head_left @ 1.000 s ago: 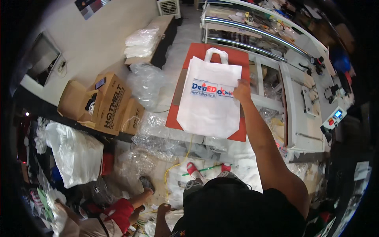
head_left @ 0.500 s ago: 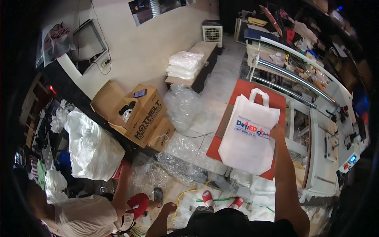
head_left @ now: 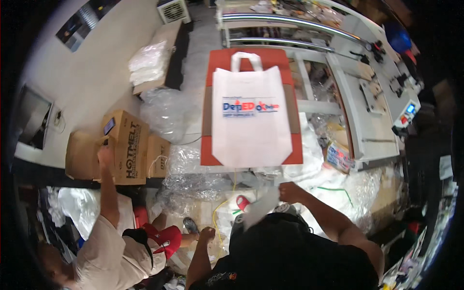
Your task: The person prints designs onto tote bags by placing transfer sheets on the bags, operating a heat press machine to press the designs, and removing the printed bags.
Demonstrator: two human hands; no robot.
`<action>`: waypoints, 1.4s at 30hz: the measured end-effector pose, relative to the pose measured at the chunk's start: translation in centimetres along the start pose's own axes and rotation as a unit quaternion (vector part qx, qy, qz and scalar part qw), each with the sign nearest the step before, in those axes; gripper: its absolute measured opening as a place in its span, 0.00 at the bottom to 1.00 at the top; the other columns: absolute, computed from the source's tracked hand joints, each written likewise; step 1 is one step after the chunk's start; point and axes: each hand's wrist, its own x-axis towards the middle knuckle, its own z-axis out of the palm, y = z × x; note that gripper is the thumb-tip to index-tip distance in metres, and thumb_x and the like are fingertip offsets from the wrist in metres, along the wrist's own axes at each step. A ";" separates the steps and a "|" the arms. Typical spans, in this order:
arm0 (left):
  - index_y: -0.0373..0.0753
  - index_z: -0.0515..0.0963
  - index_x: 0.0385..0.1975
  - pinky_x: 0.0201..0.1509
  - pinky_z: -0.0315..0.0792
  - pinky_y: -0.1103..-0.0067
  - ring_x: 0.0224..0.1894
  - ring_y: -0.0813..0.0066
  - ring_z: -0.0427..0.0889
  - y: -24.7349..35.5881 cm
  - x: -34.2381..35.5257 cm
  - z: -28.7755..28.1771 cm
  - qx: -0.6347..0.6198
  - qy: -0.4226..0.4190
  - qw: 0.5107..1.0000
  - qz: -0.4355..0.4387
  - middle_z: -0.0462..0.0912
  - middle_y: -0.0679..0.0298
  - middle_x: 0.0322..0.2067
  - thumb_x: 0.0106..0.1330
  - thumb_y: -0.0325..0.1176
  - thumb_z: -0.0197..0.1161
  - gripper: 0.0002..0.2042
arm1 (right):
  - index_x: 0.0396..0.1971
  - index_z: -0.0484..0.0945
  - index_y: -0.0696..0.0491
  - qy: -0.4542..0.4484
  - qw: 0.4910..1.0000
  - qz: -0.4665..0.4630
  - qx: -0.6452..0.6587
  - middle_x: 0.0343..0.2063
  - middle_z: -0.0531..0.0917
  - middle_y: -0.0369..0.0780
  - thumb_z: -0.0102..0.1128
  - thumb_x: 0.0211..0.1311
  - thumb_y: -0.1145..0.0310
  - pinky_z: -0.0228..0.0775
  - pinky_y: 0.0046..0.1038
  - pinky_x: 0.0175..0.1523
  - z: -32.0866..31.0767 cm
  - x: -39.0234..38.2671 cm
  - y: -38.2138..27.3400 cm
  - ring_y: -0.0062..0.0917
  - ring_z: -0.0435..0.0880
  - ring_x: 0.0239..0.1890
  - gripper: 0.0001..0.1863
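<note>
1. Head view: one white bag [head_left: 251, 116] is laid flat on one red pad [head_left: 289, 79].
2. One white sheet [head_left: 259, 209] is held tight by the right hand [head_left: 289, 192].
3. The left hand [head_left: 208, 234] is closed; nothing can be seen in it.
4. Three brown boxes [head_left: 129, 147] are seen at the left.

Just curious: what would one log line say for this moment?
white tote bag: flat on red platen | right hand: gripping white sheet | left hand: closed

The right forearm rises from the lower right edge, bent at the elbow, and ends in the right hand [head_left: 290, 192] — fingers curled into a loose fist, pinching something pale and blurred that hangs below it. The left forearm comes up from the lower edge, nearly upright, and the left hand [head_left: 208, 234] sits closed in a fist — well below and left of the right one.
</note>
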 end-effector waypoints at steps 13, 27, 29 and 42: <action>0.39 0.80 0.36 0.33 0.78 0.76 0.35 0.73 0.85 15.0 3.6 -8.8 -0.291 0.022 0.947 -0.137 0.85 0.61 0.32 0.62 0.35 0.59 0.08 | 0.39 0.79 0.60 0.191 0.886 0.421 -0.043 0.39 0.81 0.55 0.63 0.54 0.49 0.73 0.38 0.54 -1.0 -4.8 30.7 0.43 0.80 0.47 0.27; 0.39 0.80 0.35 0.45 0.77 0.68 0.38 0.57 0.85 30.1 3.5 -7.5 -0.207 0.085 0.969 -0.105 0.84 0.53 0.32 0.61 0.37 0.60 0.10 | 0.50 0.71 0.59 0.295 0.841 0.454 -0.009 0.53 0.69 0.49 0.68 0.51 0.54 0.72 0.41 0.56 -3.3 6.2 33.3 0.46 0.67 0.59 0.31; 0.39 0.80 0.35 0.45 0.77 0.68 0.38 0.55 0.84 31.7 5.7 -8.2 -0.238 0.097 0.961 -0.105 0.84 0.53 0.32 0.59 0.37 0.61 0.09 | 0.50 0.72 0.57 0.310 0.841 0.441 -0.040 0.53 0.70 0.50 0.69 0.51 0.55 0.70 0.43 0.57 -3.0 5.5 34.6 0.46 0.67 0.59 0.30; 0.40 0.71 0.55 0.46 0.77 0.71 0.46 0.66 0.81 38.1 19.0 -12.5 -0.443 0.137 0.882 -0.083 0.79 0.59 0.49 0.62 0.45 0.66 0.25 | 0.43 0.77 0.59 0.411 0.897 0.126 0.105 0.49 0.76 0.47 0.73 0.46 0.60 0.68 0.38 0.57 -5.7 -1.6 28.1 0.40 0.74 0.55 0.26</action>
